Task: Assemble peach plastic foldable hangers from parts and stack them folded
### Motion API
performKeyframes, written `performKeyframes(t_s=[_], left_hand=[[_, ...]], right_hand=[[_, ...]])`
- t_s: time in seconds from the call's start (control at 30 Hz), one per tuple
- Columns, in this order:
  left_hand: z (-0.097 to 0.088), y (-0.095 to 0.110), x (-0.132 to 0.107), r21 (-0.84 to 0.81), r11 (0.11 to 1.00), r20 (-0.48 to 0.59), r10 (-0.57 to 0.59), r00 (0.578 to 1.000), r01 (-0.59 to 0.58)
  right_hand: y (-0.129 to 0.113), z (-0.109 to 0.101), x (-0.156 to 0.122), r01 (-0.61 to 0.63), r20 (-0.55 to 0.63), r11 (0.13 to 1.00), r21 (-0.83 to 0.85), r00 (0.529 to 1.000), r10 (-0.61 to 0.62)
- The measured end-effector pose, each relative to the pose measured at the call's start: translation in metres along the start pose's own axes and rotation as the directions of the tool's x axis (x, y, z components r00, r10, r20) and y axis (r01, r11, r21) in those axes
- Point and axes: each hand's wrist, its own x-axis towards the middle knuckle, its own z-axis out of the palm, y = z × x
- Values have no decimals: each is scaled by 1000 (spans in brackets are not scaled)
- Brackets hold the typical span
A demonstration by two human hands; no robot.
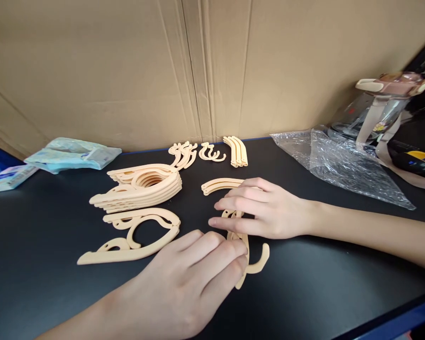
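Observation:
My left hand [194, 283] is closed on a cream plastic folding hanger [241, 281], its fingertips covering the middle of the piece. A curved hook [264, 259] sticks out to the right from beneath those fingers. My right hand [269, 210] lies over the hanger's upper end, fingers stretched and apart; its thumb is hidden. Beyond its fingertips are curved hanger arms [221, 184], partly covered. To the left, a folded hanger [127, 255] lies on the black tabletop [304, 293]. Behind it, several folded hangers are stacked [138, 200].
Along the back lie loose hanger parts [184, 155], small hooks [212, 153] and curved arms [237, 151], before a cardboard wall [127, 71]. A tissue pack [71, 153] sits at left. Clear plastic wrap [350, 165] and a strapped bottle [378, 108] are at right.

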Motion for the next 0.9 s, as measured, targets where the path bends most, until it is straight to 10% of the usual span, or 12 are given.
performKeyframes(t_s=[0.43,0.9], left_hand=[[6,-7,-4,210,967,28,-151,988,142],[12,-11,2,317,924,12,-231,973,215]], right_hand=[[5,4,-4,-158,-89,982,107,982,167],[0,0,-2,61,-99,985,164,994,-45]])
